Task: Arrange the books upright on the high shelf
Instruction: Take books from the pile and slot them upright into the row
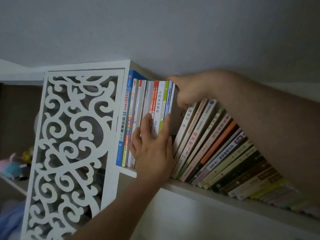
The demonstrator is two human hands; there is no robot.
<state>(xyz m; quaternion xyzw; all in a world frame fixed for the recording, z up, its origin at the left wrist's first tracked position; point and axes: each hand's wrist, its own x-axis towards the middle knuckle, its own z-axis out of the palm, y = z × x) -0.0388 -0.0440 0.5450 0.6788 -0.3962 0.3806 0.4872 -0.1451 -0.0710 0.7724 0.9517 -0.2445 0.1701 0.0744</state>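
**Both hands on a small batch of books at the left end of the high shelf**

Left hand (154,149) reaches up from below, fingers spread and mostly straight, fingertips (147,118) pressed against the spines of a batch of thin books (158,104). Thumb runs up the right side of the batch. Palm covers the batch's lower part.

Right hand (186,90) comes in from the right with its forearm across the row. It grips the top right corner of the same batch, thumb on top, fingers curled down behind the outer cover. The fingertips are hidden.

The batch stands nearly upright, tilted a little to the right at the top. It includes a white spine with black Chinese characters, with orange-red spines to its left and a green and a blue one to its right. Left of it, more thin books and a tall blue book (123,118) stand against the shelf's end wall.

Right of the batch there is a dark gap, then a long row of leaning books (216,149), all slanted to the right, running along the shelf (190,187) out of frame.

A white carved scrollwork panel (72,139) sits left of the books. A soft toy (13,165), blurred, lies on a lower shelf at far left. A plain wall is above.
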